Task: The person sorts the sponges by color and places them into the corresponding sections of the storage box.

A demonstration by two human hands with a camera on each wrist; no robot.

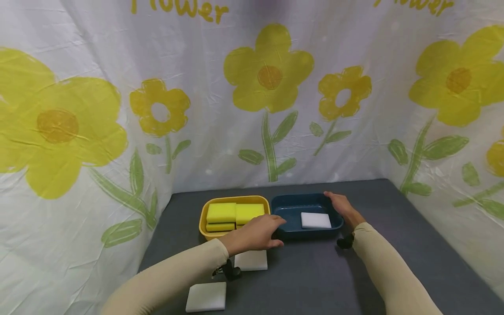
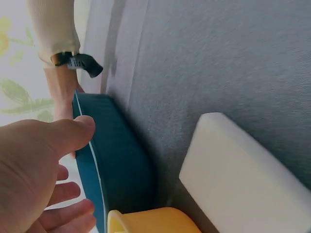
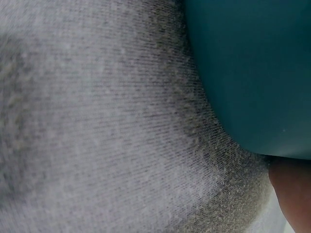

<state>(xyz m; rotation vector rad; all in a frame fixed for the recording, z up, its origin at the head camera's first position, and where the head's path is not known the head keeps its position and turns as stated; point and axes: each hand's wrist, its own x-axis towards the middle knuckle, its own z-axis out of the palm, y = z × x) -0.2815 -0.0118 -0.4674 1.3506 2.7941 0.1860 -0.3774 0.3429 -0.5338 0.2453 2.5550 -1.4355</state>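
A dark blue tray [image 1: 291, 222] holds one white sponge [image 1: 316, 220] at its right side. My right hand [image 1: 343, 207] grips that tray's right end, fingers reaching round to the far corner; close up, a finger [image 3: 294, 189] lies at the outer wall. To the left stands a yellow tray [image 1: 203, 218] with several yellow sponges [image 1: 221, 212] with dark scouring layers. Held over the place where the two trays meet, my left hand [image 1: 257, 232] has spread, loose fingers and nothing in them. In the left wrist view its thumb [image 2: 77, 131] overlaps the blue tray's rim.
Two more white sponges lie on the grey tabletop [image 1: 315, 280]: one [image 1: 252, 261] below my left hand, the other [image 1: 206, 297] nearer the front. A white curtain [image 1: 212, 153] printed with yellow flowers hangs behind and at both sides.
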